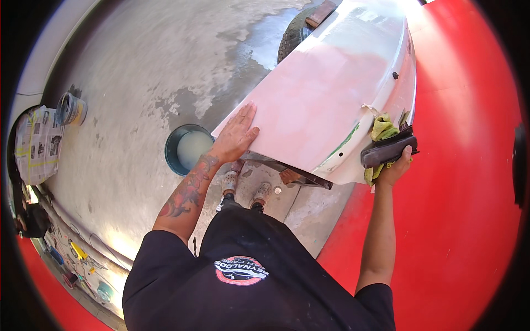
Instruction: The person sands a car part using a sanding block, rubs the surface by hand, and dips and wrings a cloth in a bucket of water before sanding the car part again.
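A long car body panel [331,105], pinkish and white with a dull finish, lies in front of me. My left hand [237,132] rests flat on its near left corner, fingers stretched out and holding nothing. At the panel's right edge my right hand [395,168] grips a dark block that looks like a sanding block [389,149]. A yellow-green cloth [383,128] shows above and below the block, partly hidden by it and my fingers. A green streak and a small dark hole mark the panel's curved white edge close by.
A dark bucket of cloudy water [190,148] stands on the concrete floor [127,110] left of the panel. Farther left are another bucket [72,110] and a newspaper-covered object [40,144]. A tire [292,36] sits beyond the panel. A red surface [464,165] fills the right side.
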The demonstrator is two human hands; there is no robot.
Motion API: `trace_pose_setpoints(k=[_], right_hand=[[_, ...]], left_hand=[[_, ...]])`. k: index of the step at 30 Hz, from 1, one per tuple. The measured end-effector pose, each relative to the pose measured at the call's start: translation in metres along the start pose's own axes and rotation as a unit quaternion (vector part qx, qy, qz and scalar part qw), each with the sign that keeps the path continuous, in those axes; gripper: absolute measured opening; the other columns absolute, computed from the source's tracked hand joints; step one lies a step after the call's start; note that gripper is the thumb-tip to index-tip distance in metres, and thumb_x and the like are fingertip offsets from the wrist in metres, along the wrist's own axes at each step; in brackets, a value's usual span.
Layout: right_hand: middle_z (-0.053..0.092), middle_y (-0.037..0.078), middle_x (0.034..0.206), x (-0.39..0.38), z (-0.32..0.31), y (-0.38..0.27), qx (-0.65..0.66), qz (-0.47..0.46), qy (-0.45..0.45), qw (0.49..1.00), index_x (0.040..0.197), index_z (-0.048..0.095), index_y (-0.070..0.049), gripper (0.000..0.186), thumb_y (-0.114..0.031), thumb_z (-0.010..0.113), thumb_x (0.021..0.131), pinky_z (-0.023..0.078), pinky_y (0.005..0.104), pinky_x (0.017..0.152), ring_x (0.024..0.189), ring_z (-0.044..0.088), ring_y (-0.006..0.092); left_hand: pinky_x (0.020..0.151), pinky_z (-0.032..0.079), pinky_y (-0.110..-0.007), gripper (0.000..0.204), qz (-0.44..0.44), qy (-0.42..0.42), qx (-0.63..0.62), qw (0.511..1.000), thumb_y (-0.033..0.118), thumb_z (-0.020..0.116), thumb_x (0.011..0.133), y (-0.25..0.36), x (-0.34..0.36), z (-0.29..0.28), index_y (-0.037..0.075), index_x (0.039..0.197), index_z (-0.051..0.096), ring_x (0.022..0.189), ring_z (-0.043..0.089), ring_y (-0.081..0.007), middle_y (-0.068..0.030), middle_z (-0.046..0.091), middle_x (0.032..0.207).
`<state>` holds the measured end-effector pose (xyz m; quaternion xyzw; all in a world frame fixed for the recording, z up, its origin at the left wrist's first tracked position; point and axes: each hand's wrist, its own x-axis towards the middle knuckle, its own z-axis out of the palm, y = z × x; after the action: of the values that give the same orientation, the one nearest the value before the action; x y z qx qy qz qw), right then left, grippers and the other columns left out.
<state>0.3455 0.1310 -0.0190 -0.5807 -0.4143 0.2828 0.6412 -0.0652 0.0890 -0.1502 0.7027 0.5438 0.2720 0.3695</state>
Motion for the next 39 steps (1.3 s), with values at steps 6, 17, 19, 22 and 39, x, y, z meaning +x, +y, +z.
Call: trace_pose_setpoints(k=[6, 17, 19, 22, 39], right_hand=[[0.069, 0.014, 0.105, 0.001, 0.0, 0.005, -0.004, -0.014, 0.019, 1.0, 0.118, 0.062, 0.007, 0.059, -0.049, 0.054, 0.1, 0.056, 0.036, 0.081, 0.089, 0.068, 0.0223], [0.068, 0.007, 0.096, -0.001, 0.007, 0.004, -0.016, -0.045, 0.042, 0.998, 0.106, 0.068, 0.005, 0.043, -0.037, 0.062, 0.099, 0.049, 0.0332, 0.08, 0.086, 0.061, 0.015], [0.069, 0.007, 0.095, 0.001, 0.011, 0.0, 0.006, -0.024, 0.038, 0.999, 0.105, 0.068, 0.006, 0.044, -0.037, 0.062, 0.099, 0.049, 0.0323, 0.079, 0.085, 0.061, 0.0144], [0.069, 0.009, 0.094, 0.003, 0.002, -0.01, 0.087, 0.041, 0.045, 0.994, 0.105, 0.066, 0.005, 0.043, -0.037, 0.062, 0.099, 0.052, 0.033, 0.077, 0.083, 0.064, 0.0165], [0.066, 0.004, 0.103, -0.157, -0.103, -0.03, 0.12, 0.056, -0.004, 0.991, 0.116, 0.062, 0.001, 0.04, -0.026, 0.072, 0.089, 0.05, 0.0284, 0.084, 0.091, 0.061, 0.0121]], left_hand=[[0.127, 0.016, -0.038, 0.078, -0.105, -0.01, -0.05, 0.993, 0.053, 0.034, 0.107, -0.026, 0.059, -0.006, -0.003, 0.159, 0.021, 0.156, 0.018, -0.0331, -0.0232, 0.021, 0.167], [0.114, 0.038, -0.038, 0.058, -0.139, 0.1, -0.126, 0.977, 0.039, 0.042, 0.108, -0.087, -0.062, -0.002, -0.007, 0.143, 0.05, 0.137, 0.052, -0.035, -0.0259, 0.057, 0.143], [0.109, 0.043, -0.038, 0.057, -0.209, 0.098, -0.132, 0.964, 0.04, 0.043, 0.108, -0.111, -0.093, -0.001, -0.006, 0.14, 0.055, 0.13, 0.058, -0.0347, -0.0252, 0.062, 0.136], [0.103, 0.048, -0.037, 0.053, -0.226, 0.105, -0.038, 0.968, 0.036, 0.052, 0.105, -0.102, -0.127, 0.023, -0.005, 0.139, 0.057, 0.121, 0.065, -0.0321, -0.0243, 0.067, 0.13], [0.091, 0.055, -0.038, 0.052, 0.15, -0.206, -0.219, 0.942, 0.01, 0.067, 0.097, 0.262, -0.036, 0.092, 0.0, 0.145, 0.05, 0.107, 0.068, -0.0303, -0.0206, 0.065, 0.126]])
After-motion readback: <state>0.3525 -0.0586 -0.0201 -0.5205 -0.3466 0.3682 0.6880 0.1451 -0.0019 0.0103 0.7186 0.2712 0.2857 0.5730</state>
